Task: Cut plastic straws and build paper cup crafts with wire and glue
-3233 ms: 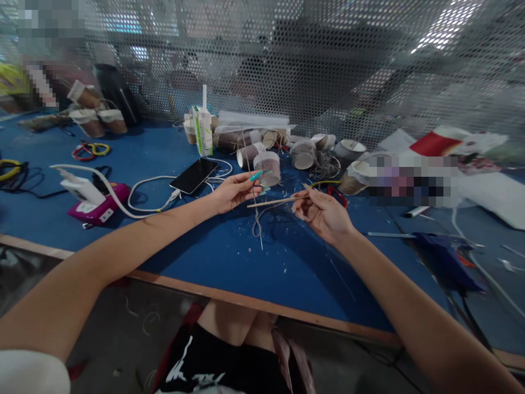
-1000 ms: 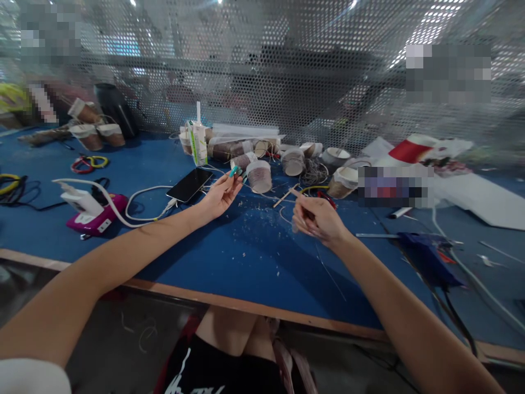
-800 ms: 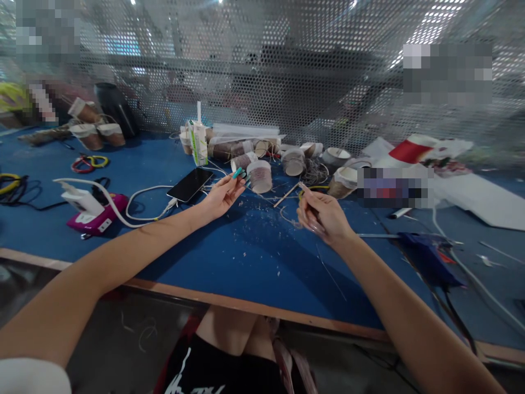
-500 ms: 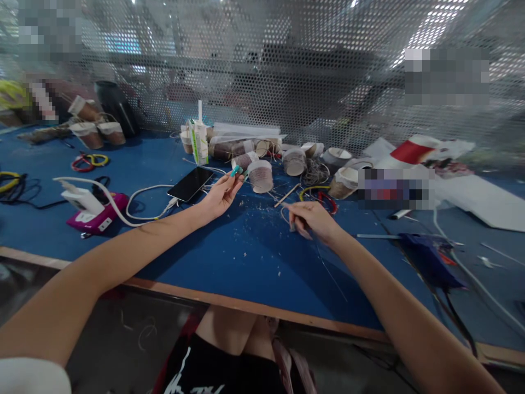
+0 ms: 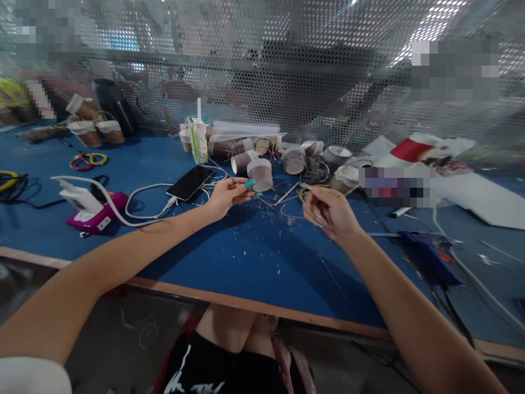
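Wht L sleeve (image 5: 33,375); blk garment (image 5: 254,368), wht print (image 5: 176,377); teal nail (image 5: 250,183).

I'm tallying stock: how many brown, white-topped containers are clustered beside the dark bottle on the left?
3: the tilted upper container, the lower-left container, and the lower-right container, partly in front of the dark bottle. More may be hidden behind.

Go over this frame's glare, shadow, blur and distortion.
In the head view, glare streaks the perforated screen at upper right; in the head view, shadow darkens the blue table below the left hand and right hand; in the head view, the yellow item at far left looks soft, and the forearms seem stretched toward the lower corners.
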`<move>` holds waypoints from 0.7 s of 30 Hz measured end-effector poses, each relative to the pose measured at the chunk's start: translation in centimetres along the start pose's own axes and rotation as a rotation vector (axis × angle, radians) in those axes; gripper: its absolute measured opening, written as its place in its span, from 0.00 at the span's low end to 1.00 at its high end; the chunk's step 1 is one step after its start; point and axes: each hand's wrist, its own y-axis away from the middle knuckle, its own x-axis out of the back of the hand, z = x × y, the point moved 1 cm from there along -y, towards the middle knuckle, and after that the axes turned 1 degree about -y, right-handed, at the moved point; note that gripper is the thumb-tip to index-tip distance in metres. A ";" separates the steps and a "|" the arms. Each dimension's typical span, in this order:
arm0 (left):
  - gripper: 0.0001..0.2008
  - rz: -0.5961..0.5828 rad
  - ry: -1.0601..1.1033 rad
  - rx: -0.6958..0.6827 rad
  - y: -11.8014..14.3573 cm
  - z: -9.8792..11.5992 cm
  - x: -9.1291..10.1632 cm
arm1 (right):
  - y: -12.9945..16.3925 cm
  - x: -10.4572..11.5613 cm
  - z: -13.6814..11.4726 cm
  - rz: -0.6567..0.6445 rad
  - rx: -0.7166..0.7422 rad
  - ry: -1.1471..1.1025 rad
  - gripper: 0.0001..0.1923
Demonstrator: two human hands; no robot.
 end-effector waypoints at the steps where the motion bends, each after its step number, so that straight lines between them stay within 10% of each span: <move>1: 0.05 -0.005 -0.031 0.009 0.1 -0.1 -0.1 | -0.2 0.3 0.1 0.045 0.018 0.039 0.16; 5: 0.05 0.030 -0.156 0.050 0.7 -0.4 -0.3 | -0.7 1.0 0.9 0.132 0.040 0.404 0.19; 13: 0.23 0.037 -0.772 0.172 2.3 0.8 -0.5 | 0.1 -0.2 1.5 -0.175 0.175 1.017 0.17; 18: 0.13 -0.143 -0.934 -0.505 4.0 1.1 -0.8 | 0.2 -0.5 1.5 -0.150 0.186 1.028 0.15; 21: 0.08 -0.423 -0.854 -0.669 3.9 0.6 -0.8 | 0.1 -0.5 1.5 -0.151 0.173 0.961 0.13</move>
